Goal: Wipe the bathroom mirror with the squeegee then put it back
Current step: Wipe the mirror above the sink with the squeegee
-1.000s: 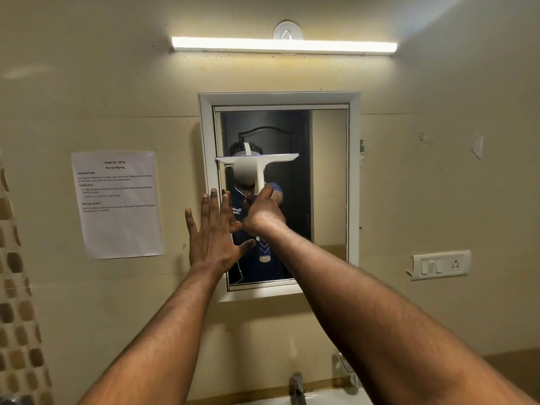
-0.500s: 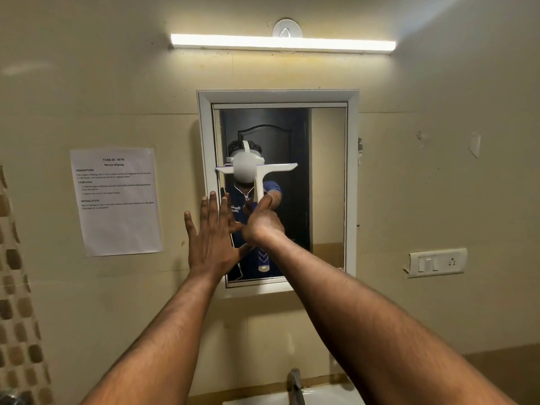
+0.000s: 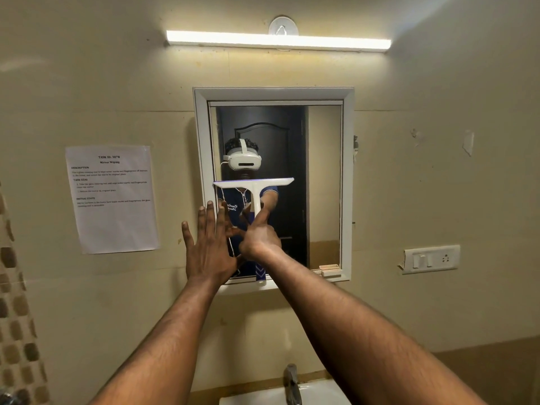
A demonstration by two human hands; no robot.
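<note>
so compared to a second ago the squeegee (image 3: 253, 185) has dropped down the glass: its blade was up around head height of the reflection, now it sits lower, across the shoulders, and the reflected headset is uncovered above it. The left hand has barely shifted

head view: the right hand (image 3: 258, 236) is closed in a fist round the white handle, thumb running up along the stem, so its fingers are wrapped tight on the squeegee. The blade lies level against the mirror (image 3: 324, 176), roughly mid-height and toward the 9 o'clock side of the glass, its left end right up at the white frame (image 3: 201, 147). The left hand (image 3: 209, 249) is spread flat and open, holding nothing, laid over the frame's lower left edge at about 7 o'clock of the mirror, its thumb side just beside the right fist

A lit tube light (image 3: 277, 40) hangs at 12 o'clock above the mirror, a printed paper sheet (image 3: 112, 198) is stuck to the wall at 9 o'clock, a switch plate (image 3: 429, 258) sits at about 4 o'clock, and a tap (image 3: 292, 384) over the white basin (image 3: 318, 394) shows at 6 o'clock
</note>
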